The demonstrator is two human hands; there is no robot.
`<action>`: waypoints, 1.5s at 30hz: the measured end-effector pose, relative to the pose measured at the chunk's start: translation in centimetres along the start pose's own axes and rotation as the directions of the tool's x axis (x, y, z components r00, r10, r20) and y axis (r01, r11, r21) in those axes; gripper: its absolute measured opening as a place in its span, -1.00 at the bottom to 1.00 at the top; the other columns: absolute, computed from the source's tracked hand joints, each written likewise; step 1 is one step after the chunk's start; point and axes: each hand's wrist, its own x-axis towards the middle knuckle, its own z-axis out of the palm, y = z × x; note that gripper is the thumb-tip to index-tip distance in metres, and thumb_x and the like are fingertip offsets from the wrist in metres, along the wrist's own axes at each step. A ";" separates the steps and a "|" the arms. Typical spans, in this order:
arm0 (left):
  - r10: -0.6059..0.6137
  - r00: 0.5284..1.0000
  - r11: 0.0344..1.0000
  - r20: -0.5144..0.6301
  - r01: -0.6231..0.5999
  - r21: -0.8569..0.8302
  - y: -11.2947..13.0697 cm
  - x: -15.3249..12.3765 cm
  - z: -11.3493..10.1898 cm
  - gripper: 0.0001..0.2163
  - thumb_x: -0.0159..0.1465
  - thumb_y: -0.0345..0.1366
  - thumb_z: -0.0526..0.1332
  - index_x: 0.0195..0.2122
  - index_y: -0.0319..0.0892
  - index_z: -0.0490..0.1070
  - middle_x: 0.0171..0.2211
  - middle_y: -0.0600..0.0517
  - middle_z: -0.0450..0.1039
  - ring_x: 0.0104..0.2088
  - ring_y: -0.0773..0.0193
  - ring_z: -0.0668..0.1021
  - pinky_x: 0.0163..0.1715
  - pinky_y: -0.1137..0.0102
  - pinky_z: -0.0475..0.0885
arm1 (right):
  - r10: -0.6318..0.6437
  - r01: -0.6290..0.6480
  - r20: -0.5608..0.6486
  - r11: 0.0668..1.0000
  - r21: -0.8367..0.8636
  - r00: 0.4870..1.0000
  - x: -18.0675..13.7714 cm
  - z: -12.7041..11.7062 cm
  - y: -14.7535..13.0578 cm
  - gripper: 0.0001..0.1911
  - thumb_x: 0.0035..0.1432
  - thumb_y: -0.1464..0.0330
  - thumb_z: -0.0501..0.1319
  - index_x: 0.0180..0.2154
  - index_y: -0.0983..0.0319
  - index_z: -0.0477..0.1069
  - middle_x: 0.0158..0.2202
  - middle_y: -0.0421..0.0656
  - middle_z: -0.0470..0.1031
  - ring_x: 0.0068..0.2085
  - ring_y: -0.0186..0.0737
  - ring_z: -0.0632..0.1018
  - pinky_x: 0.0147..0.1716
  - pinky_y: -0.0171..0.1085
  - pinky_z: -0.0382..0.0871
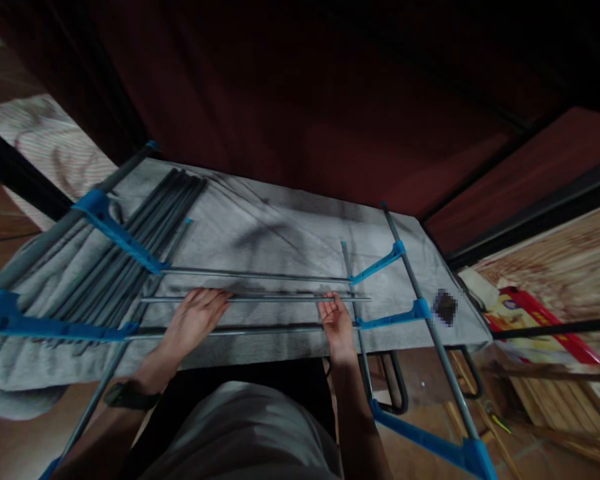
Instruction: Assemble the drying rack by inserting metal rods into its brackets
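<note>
A thin grey metal tube [275, 299] lies level across the middle of the view, in front of my body. My left hand [197, 317] is over its left part, palm down with the fingers curled on it. My right hand [337, 321] grips it near the right end, thumb and fingertips closed on it. Around the tube stands a rack frame of grey tubes with blue plastic brackets [123, 233]. One fixed crossbar [260, 274] runs beyond the held tube, another [275, 329] nearer to me. At right, a blue bracket [393, 316] joins two uprights.
Several loose grey tubes [145, 233] lie side by side at left on the grey cloth-covered table [290, 227]. A dark red curtain [300, 120] hangs behind it. At right are a red and yellow package [535, 320] and a wooden crate [555, 407].
</note>
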 end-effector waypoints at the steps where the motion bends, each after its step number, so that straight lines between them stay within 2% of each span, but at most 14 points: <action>1: -0.008 1.000 1.000 0.000 0.008 0.003 -0.2 -0.1 -0.1 -0.67 0.47 -0.16 0.00 0.01 -0.14 0.51 -0.11 -0.06 0.60 -0.10 0.06 0.57 0.01 0.18 0.33 | -0.011 0.011 0.006 1.000 -0.004 1.000 0.0 0.0 -0.1 -0.92 0.18 0.43 0.28 -0.26 0.16 0.53 -0.27 -0.22 0.65 -0.16 -0.32 0.64 0.08 -0.22 0.47; 7: -0.021 1.000 1.000 0.019 0.021 0.004 -1.0 -0.7 -0.4 -0.66 0.47 -0.13 0.00 0.04 -0.16 0.48 -0.16 -0.07 0.60 -0.12 0.04 0.56 -0.04 0.18 0.32 | -0.073 0.073 0.008 0.997 -0.022 0.997 0.1 -0.3 -0.5 -0.88 0.14 0.42 0.29 -0.24 0.16 0.54 -0.22 -0.19 0.67 -0.10 -0.28 0.64 0.10 -0.19 0.47; 18: -0.074 0.992 0.997 0.097 0.074 0.009 -2.0 -0.9 -0.5 -0.66 0.46 -0.12 -0.05 -0.02 -0.15 0.45 -0.16 -0.08 0.59 -0.09 0.02 0.56 -0.02 0.17 0.33 | -0.148 0.146 -0.051 0.988 -0.054 0.988 0.6 -1.1 -1.8 -0.90 0.14 0.41 0.30 -0.24 0.16 0.48 -0.25 -0.20 0.65 -0.14 -0.31 0.65 0.03 -0.23 0.52; 30: -0.057 0.994 0.998 0.098 0.059 -0.016 -2.3 -1.1 -0.3 -0.66 0.47 -0.07 -0.03 0.01 -0.17 0.39 -0.11 -0.12 0.59 -0.05 0.02 0.57 -0.01 0.19 0.33 | -0.140 0.138 -0.062 0.990 -0.035 0.988 0.8 -1.4 -2.0 -0.92 0.13 0.42 0.31 -0.29 0.15 0.47 -0.28 -0.23 0.63 -0.18 -0.36 0.64 0.01 -0.29 0.52; 36: -0.084 0.991 0.996 0.100 0.080 0.034 -2.3 -1.0 -0.4 -0.65 0.47 -0.06 -0.07 -0.09 -0.15 0.42 -0.17 -0.09 0.59 -0.13 0.04 0.59 -0.05 0.21 0.35 | -0.138 0.136 -0.072 0.990 -0.030 0.988 0.9 -1.2 -1.9 -0.92 0.15 0.39 0.34 -0.28 0.16 0.46 -0.31 -0.24 0.63 -0.21 -0.36 0.64 -0.04 -0.30 0.54; 45: -0.070 0.991 0.996 0.110 0.076 -0.049 -2.2 -0.8 -0.6 -0.67 0.44 -0.09 -0.04 -0.11 -0.13 0.44 -0.14 -0.09 0.60 -0.08 0.02 0.59 -0.04 0.18 0.35 | -0.127 0.126 -0.085 0.992 -0.021 0.988 1.1 -1.3 -1.9 -0.94 0.18 0.39 0.32 -0.29 0.16 0.46 -0.35 -0.26 0.62 -0.26 -0.37 0.64 -0.05 -0.33 0.53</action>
